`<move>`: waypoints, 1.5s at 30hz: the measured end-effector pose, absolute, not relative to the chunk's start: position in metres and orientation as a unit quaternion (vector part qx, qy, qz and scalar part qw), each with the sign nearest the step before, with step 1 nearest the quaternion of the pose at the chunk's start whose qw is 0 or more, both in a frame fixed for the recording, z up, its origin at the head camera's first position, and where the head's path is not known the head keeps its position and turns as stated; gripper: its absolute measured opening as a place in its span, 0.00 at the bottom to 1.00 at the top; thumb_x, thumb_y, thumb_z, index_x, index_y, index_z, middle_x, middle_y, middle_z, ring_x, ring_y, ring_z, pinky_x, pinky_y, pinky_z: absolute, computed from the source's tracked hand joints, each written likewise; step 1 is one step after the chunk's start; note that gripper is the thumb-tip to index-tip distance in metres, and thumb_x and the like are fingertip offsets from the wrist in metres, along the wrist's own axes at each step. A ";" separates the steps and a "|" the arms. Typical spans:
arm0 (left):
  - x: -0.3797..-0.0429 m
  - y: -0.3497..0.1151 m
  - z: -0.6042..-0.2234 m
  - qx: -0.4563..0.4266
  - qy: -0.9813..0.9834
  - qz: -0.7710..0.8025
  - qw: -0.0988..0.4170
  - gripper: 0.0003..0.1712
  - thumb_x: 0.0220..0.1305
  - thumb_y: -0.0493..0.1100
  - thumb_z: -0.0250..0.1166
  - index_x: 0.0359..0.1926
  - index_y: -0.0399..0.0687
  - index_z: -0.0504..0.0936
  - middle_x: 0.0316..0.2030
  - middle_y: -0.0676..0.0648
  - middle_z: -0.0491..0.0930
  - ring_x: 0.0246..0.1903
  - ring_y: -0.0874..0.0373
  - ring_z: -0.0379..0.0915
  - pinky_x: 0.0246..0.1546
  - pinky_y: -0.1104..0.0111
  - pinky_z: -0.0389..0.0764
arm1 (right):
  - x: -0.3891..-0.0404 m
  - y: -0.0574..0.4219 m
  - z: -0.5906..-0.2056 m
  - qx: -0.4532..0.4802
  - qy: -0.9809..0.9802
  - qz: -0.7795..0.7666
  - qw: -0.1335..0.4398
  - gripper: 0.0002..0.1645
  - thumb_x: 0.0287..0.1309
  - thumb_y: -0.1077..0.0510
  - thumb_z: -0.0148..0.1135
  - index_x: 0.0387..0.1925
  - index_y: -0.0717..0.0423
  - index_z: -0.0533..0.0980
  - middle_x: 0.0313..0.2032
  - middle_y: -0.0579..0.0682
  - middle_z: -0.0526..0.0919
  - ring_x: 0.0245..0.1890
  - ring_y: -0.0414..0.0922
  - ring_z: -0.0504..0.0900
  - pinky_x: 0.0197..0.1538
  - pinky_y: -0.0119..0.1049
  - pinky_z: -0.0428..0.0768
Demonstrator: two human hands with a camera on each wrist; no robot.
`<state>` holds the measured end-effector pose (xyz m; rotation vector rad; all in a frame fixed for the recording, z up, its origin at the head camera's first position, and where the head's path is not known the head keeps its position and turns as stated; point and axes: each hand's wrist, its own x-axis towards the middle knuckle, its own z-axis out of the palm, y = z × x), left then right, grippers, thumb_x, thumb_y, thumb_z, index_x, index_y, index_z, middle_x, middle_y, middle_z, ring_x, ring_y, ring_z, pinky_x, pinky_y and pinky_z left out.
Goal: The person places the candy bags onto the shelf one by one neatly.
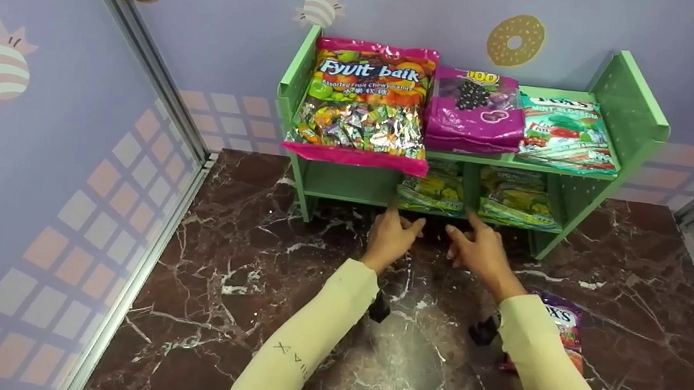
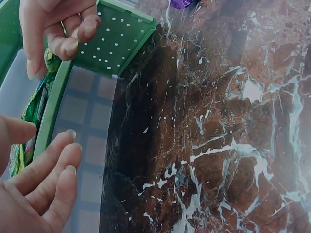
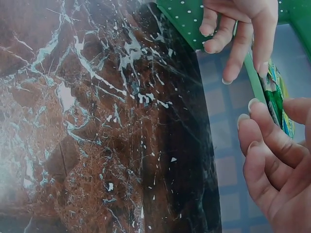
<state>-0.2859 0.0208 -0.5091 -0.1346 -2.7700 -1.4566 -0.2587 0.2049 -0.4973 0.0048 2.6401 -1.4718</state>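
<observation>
Both hands are at the front of a green two-tier rack (image 1: 348,182), at its lower shelf. My left hand (image 1: 388,240) has its index finger by the left edge of a yellow-green candy bag (image 1: 431,193). On that bag's right side is the index finger of my right hand (image 1: 484,253). The other fingers are loosely bent below the shelf edge. In the left wrist view the left hand (image 2: 41,189) has fairly straight fingers beside the bag (image 2: 31,114). The right wrist view has the right hand (image 3: 277,165) similarly near it; firm contact cannot be told.
A second yellow bag (image 1: 518,199) lies on the lower shelf's right. Above are a Fyvit baik candy bag (image 1: 365,101) overhanging the edge, a purple bag (image 1: 475,115) and a Fox's mint bag (image 1: 569,133). Another Fox's bag (image 1: 569,331) lies on the marbled surface (image 1: 236,286), partly behind the right sleeve.
</observation>
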 end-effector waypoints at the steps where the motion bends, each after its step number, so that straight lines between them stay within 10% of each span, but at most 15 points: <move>1: -0.286 0.021 -0.509 -0.045 -0.882 -0.469 0.000 0.41 0.66 0.56 0.61 0.72 0.45 0.57 0.26 0.55 0.85 0.19 0.63 0.76 0.25 0.68 0.75 | -0.258 0.205 -0.498 0.003 0.871 -0.488 0.060 0.48 0.66 0.39 0.53 0.76 0.52 0.45 0.24 0.58 0.84 0.19 0.46 0.81 0.29 0.43 0.83; 6: -0.284 0.024 -0.510 -0.048 -0.874 -0.483 -0.027 0.44 0.67 0.55 0.61 0.75 0.45 0.51 0.26 0.55 0.86 0.20 0.60 0.79 0.21 0.69 0.76 | -0.258 0.208 -0.497 0.012 0.866 -0.495 0.062 0.48 0.66 0.39 0.54 0.76 0.51 0.44 0.24 0.58 0.84 0.19 0.46 0.81 0.31 0.47 0.84; 13: -0.284 0.027 -0.509 -0.052 -0.872 -0.486 -0.030 0.31 0.66 0.54 0.62 0.63 0.41 0.69 0.26 0.49 0.86 0.19 0.57 0.79 0.20 0.69 0.75 | -0.258 0.211 -0.497 0.004 0.870 -0.490 0.060 0.48 0.67 0.41 0.54 0.77 0.50 0.43 0.22 0.54 0.84 0.18 0.45 0.81 0.26 0.40 0.82; 19: -0.284 0.026 -0.509 -0.064 -0.859 -0.507 -0.031 0.49 0.67 0.53 0.61 0.77 0.45 0.42 0.30 0.45 0.87 0.22 0.51 0.82 0.20 0.69 0.75 | -0.257 0.211 -0.495 0.007 0.869 -0.491 0.061 0.48 0.67 0.40 0.54 0.77 0.50 0.42 0.21 0.52 0.84 0.18 0.45 0.81 0.27 0.42 0.82; 27: -0.279 0.025 -0.513 -0.083 -0.874 -0.478 0.023 0.50 0.67 0.54 0.60 0.77 0.49 0.39 0.32 0.52 0.85 0.22 0.64 0.77 0.27 0.68 0.76 | -0.246 0.216 -0.493 0.003 0.854 -0.518 0.051 0.47 0.67 0.41 0.53 0.77 0.43 0.42 0.24 0.55 0.84 0.23 0.51 0.83 0.29 0.41 0.83; 45: -0.244 0.050 -0.523 -0.133 -0.881 -0.449 0.065 0.34 0.67 0.52 0.62 0.70 0.54 0.63 0.34 0.59 0.82 0.26 0.66 0.73 0.29 0.73 0.71 | -0.200 0.258 -0.499 -0.026 0.902 -0.428 -0.048 0.30 0.69 0.46 0.54 0.69 0.48 0.66 0.29 0.55 0.85 0.19 0.42 0.79 0.25 0.33 0.77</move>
